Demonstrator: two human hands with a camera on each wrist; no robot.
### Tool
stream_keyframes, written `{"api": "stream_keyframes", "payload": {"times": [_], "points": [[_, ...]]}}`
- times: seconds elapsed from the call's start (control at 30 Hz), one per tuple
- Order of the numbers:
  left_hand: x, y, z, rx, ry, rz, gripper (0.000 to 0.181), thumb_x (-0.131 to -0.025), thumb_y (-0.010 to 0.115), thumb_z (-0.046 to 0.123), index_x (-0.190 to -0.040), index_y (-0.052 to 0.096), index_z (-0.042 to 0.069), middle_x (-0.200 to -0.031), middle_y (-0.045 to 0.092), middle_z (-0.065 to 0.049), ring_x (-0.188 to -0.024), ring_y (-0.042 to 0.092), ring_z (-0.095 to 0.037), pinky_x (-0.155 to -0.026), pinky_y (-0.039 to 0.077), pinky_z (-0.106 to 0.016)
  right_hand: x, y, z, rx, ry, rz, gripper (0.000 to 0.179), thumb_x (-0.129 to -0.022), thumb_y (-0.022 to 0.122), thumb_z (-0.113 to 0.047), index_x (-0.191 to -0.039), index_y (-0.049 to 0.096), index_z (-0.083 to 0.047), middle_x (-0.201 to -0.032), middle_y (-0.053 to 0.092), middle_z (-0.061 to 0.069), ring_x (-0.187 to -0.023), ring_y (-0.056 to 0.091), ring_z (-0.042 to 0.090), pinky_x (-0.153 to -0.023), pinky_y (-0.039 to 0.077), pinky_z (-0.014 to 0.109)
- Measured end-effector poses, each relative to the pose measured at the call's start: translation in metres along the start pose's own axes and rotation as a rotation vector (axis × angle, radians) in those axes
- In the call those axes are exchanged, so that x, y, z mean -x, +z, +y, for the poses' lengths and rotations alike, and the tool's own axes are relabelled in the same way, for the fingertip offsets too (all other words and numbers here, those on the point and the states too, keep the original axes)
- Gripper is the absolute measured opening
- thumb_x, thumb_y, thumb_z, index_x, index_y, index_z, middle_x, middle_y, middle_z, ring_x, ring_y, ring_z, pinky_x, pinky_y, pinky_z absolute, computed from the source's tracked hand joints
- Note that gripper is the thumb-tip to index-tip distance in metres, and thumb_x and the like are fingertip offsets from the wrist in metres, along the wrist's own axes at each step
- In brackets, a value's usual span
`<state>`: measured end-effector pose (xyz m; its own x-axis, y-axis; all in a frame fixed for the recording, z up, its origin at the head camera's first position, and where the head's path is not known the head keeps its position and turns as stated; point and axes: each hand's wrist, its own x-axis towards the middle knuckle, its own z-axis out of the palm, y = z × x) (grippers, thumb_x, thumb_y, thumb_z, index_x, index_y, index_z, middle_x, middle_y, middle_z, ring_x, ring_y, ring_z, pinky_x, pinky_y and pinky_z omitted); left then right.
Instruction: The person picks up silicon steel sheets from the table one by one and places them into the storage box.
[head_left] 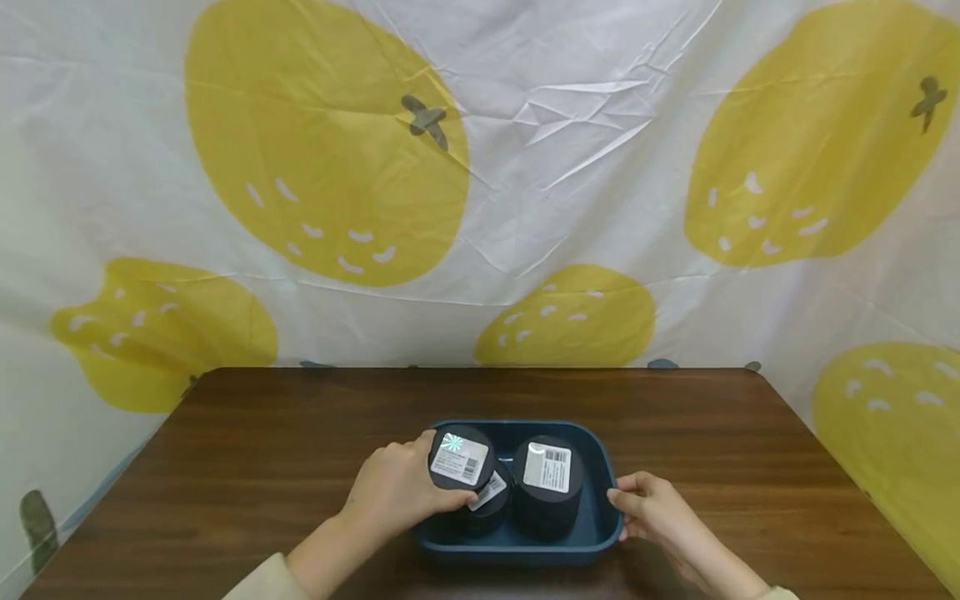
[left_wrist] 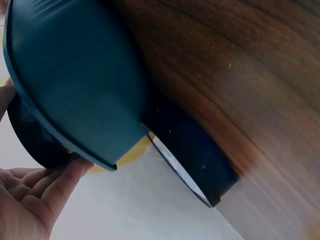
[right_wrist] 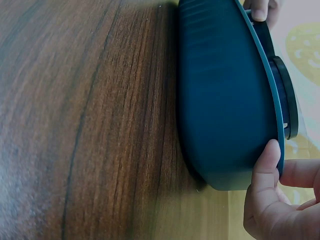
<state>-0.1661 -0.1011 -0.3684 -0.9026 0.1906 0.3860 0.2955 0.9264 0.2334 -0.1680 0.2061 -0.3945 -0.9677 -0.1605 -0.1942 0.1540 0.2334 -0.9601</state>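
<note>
My left hand (head_left: 393, 483) grips a round black container (head_left: 442, 479) with a white label and a shiny sticker on top, thumb at its near side, fingers at its far side. It is over the left part of a dark blue tray (head_left: 600, 546). Partly beneath it sits a smaller-looking black container (head_left: 491, 508) with a tilted white label. A taller black cylinder (head_left: 547, 508), also labelled on top, stands in the tray's right half. My right hand (head_left: 660, 508) pinches the tray's right rim between thumb and fingers, shown closely in the right wrist view.
A brown wooden table (head_left: 322, 425) carries the tray near its front. In the left wrist view a dark round object (left_wrist: 192, 145) with a pale face stands on the table beside the tray. A white cloth (head_left: 570, 125) with yellow lemons hangs behind.
</note>
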Motion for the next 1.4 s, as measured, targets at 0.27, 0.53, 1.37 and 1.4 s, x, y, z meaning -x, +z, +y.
{"api": "stream_keyframes", "payload": {"times": [0.27, 0.53, 1.37, 1.4], "points": [[-0.003, 0.008, 0.002, -0.042, 0.01, -0.047, 0.086, -0.053, 0.077, 0.065, -0.105, 0.063, -0.002, -0.071, 0.065, -0.013, -0.057, 0.059, -0.023, -0.047, 0.046, -0.035, 0.0, 0.0, -0.001, 0.001, 0.012, 0.02, 0.036, -0.092, 0.052, -0.005, -0.114, 0.038, 0.02, -0.088, 0.051, 0.016, -0.062, 0.054, 0.019, -0.057, 0.05, 0.029], [-0.004, 0.013, 0.004, -0.083, -0.002, -0.05, 0.087, -0.051, 0.075, 0.069, -0.105, 0.064, 0.001, -0.07, 0.065, -0.012, -0.056, 0.06, -0.025, -0.047, 0.045, -0.037, -0.001, 0.0, 0.0, 0.017, 0.015, 0.014, 0.034, -0.092, 0.052, -0.006, -0.113, 0.04, 0.019, -0.087, 0.052, 0.015, -0.064, 0.053, 0.019, -0.057, 0.05, 0.029], [-0.004, 0.028, 0.009, -0.067, 0.014, -0.072, 0.091, -0.052, 0.073, 0.07, -0.105, 0.065, -0.003, -0.079, 0.068, -0.016, -0.059, 0.062, -0.027, -0.047, 0.048, -0.035, -0.001, -0.001, 0.001, 0.011, 0.017, 0.017, 0.035, -0.092, 0.052, -0.006, -0.113, 0.04, 0.019, -0.086, 0.052, 0.015, -0.062, 0.053, 0.019, -0.057, 0.05, 0.029], [-0.004, 0.029, 0.009, -0.066, 0.011, -0.076, 0.091, -0.052, 0.073, 0.07, -0.106, 0.064, -0.003, -0.08, 0.068, -0.016, -0.06, 0.062, -0.027, -0.047, 0.048, -0.035, -0.001, -0.001, 0.001, 0.011, 0.019, 0.02, 0.035, -0.092, 0.053, -0.006, -0.113, 0.04, 0.019, -0.086, 0.052, 0.015, -0.062, 0.053, 0.019, -0.057, 0.05, 0.029]]}}
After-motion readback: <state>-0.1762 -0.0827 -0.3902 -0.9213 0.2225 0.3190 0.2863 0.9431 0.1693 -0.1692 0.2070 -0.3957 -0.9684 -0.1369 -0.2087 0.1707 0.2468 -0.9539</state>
